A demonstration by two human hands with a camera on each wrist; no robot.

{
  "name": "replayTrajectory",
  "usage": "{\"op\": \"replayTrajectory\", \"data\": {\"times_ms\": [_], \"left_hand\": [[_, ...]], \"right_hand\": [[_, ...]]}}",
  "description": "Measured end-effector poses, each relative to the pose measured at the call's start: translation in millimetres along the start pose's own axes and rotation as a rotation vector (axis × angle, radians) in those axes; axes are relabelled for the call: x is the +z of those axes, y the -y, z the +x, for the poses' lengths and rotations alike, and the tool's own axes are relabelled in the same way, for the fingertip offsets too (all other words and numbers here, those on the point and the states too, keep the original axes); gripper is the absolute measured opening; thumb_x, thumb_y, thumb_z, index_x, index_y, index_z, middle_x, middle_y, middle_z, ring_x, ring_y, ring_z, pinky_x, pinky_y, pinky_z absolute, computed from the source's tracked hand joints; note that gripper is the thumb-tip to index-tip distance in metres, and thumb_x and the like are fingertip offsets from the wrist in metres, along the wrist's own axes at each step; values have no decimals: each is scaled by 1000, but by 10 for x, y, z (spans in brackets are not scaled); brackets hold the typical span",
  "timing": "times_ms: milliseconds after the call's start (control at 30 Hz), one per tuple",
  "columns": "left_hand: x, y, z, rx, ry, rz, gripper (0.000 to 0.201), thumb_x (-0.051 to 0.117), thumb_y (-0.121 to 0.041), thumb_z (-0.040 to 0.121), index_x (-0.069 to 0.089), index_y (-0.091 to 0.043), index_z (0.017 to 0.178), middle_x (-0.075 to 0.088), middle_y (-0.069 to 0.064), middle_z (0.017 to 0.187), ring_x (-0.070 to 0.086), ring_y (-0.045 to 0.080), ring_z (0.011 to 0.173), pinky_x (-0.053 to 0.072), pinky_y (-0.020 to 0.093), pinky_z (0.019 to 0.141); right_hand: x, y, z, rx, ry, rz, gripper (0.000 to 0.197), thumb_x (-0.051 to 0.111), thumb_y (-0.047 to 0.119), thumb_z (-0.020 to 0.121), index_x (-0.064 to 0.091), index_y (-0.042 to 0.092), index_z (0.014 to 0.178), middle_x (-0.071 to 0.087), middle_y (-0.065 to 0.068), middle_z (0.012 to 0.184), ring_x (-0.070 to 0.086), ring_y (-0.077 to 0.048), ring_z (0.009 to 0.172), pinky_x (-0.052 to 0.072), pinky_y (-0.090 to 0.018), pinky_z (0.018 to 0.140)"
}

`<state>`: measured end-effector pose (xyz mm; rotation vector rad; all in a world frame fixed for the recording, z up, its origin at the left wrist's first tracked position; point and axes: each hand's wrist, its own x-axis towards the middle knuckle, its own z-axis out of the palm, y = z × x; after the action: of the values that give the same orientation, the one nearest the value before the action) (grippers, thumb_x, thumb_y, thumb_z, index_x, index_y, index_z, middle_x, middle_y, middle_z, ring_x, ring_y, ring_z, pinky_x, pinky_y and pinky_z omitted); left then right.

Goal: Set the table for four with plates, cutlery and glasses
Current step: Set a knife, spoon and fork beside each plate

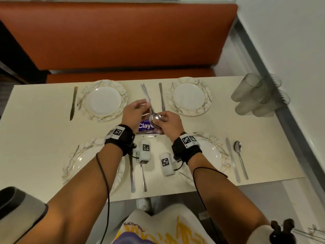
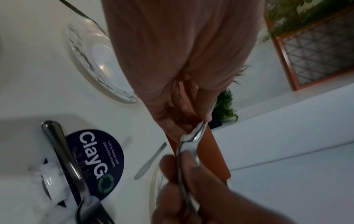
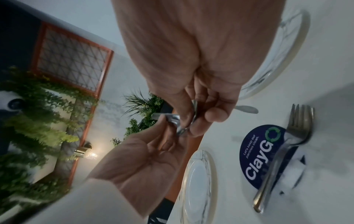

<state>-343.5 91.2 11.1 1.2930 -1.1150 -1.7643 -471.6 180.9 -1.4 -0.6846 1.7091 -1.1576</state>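
Both hands point(image 1: 135, 113) point(image 1: 168, 123) on shiny steel spoons point(image 1: 154, 118)

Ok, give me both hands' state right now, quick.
Left hand: fingers pinch the handle of a spoon.
Right hand: fingers curled round the bowls of the spoons bunched there; how many it holds cannot be told.

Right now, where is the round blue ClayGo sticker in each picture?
Head: blue ClayGo sticker mid-table, partly hidden under both hands.
Left wrist: sticker lower left, a fork lying across it.
Right wrist: sticker lower right, fork across it.
Shared landmark: the spoon both hands hold.
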Motion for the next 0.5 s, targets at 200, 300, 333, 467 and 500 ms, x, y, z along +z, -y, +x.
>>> {"op": "replayTrajectory", "data": {"times_ms": [200, 300, 333, 467, 500], "left_hand": [[312, 133, 533, -91, -2, 52, 20, 67, -1, 95, 71, -7, 114, 77, 14, 100, 74, 21, 86, 61, 29, 70], [428, 103, 943, -113, -59, 158, 19, 67, -1, 95, 73, -8, 111, 77, 10, 94, 73, 19, 81, 62, 28, 68], [454, 106, 1087, -127, -76, 207, 18, 69, -2, 93, 75, -8, 109, 77, 9, 93, 73, 20, 82, 62, 27, 68], [457, 240, 1611, -199, -98, 479, 10, 78, -11, 86, 77, -21, 83, 80, 6, 89, 76, 23, 83, 64, 36, 77], [446, 296, 1716, -207, -112, 548, 14, 78, -12, 84, 76, -24, 77, 80, 5, 87, 76, 25, 83, 64, 38, 80]], "right_hand": [[-183, 6, 604, 59, -35, -48, 16, 72, 11, 91, 64, 8, 104, 76, -9, 79, 76, -30, 67, 62, -40, 60], [-317, -70, 871, 125, -50, 20, 14, 68, 2, 91, 61, 2, 103, 75, -16, 83, 75, -37, 65, 63, -45, 65], [-375, -110, 948, 147, -62, 47, 13, 68, 0, 91, 61, 1, 102, 74, -17, 83, 75, -39, 66, 63, -50, 68], [-620, -227, 1196, 218, -105, 115, 14, 67, -3, 91, 60, -2, 103, 74, -20, 86, 75, -42, 69, 62, -55, 74], [-672, -245, 1238, 223, -108, 121, 15, 67, -4, 91, 60, -1, 104, 74, -19, 88, 75, -41, 69, 62, -55, 75]]}}
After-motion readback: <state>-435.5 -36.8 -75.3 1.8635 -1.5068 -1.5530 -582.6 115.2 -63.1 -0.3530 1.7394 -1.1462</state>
